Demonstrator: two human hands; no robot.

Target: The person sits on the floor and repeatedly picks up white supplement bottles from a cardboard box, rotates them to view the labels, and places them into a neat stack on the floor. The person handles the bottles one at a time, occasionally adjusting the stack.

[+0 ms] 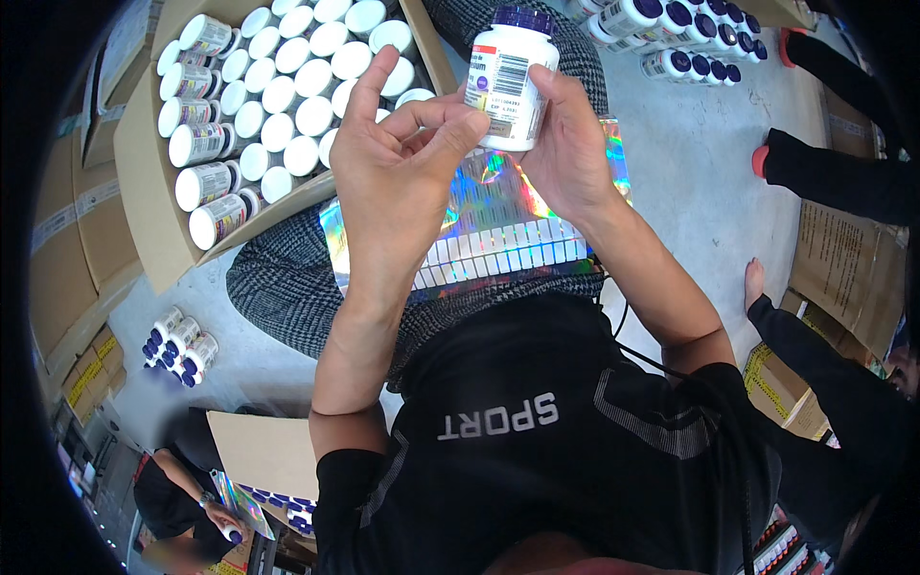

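Note:
My right hand [571,140] holds a white plastic bottle [512,79] with a dark purple cap, tilted slightly, its barcode side facing up. At the bottle's lower left, my left hand [402,144] pinches its edge; the thumb lies beside a small tan sticker [499,129] on the label. One left finger points away, and the others are curled and partly hidden. On my lap, beneath both hands, is a shiny holographic sheet [496,183] with rows of small pale stickers [503,248].
An open cardboard box [266,223] packed with upturned bottles [295,93] stands at left. More bottles lie stacked on the floor [690,129] at upper right and in a small group [180,345] at lower left. A co-worker [180,489] holds a bottle; other people's legs [834,172] are at right.

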